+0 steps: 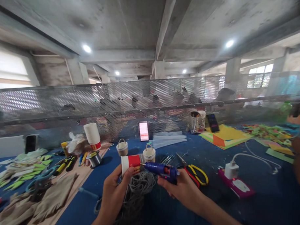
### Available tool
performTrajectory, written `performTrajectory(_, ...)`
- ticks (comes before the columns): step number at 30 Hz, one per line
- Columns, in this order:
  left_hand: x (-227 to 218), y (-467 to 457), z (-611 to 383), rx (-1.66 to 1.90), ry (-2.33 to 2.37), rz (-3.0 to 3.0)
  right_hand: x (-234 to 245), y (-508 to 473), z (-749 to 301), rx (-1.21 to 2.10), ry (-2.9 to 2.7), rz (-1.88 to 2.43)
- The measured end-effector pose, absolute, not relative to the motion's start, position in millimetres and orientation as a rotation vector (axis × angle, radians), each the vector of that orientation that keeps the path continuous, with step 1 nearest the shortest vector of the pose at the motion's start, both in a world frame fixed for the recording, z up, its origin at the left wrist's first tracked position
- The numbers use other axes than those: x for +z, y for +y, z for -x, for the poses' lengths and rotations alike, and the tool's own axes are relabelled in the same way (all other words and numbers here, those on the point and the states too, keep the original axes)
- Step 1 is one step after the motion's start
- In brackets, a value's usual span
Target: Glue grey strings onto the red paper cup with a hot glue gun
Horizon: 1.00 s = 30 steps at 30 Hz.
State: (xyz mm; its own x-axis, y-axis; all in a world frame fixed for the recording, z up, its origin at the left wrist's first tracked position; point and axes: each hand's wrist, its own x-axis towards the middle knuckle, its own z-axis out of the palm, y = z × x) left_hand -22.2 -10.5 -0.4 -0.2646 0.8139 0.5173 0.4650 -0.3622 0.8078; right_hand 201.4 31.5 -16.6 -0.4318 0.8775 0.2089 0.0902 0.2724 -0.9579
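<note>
Toward six o'clock: left hand (pixel 116 185) holds paper cup (pixel 133 161) sideways; right hand (pixel 180 187) grips glue gun (pixel 160 169) at cup's three o'clock, nozzle (pixel 142 164) close. Gluing step, apparently; next likely calls for pressing grey cord (pixel 142 183).

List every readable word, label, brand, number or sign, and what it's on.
None legible.
Paper cup in left hand: print, too blurred.
Stacked cups: marks on red band, too small.
White cup beside metal can: marks, unreadable.
Bright panel: pixelated.
</note>
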Motion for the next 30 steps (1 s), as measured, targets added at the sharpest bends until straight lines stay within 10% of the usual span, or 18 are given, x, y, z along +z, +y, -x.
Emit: performTrajectory(30, -7.8, -8.2, 24.6, 1.677, 1.67, -1.778, -18.6, 34.0, -204.4, 1.187, -1.807, 0.952)
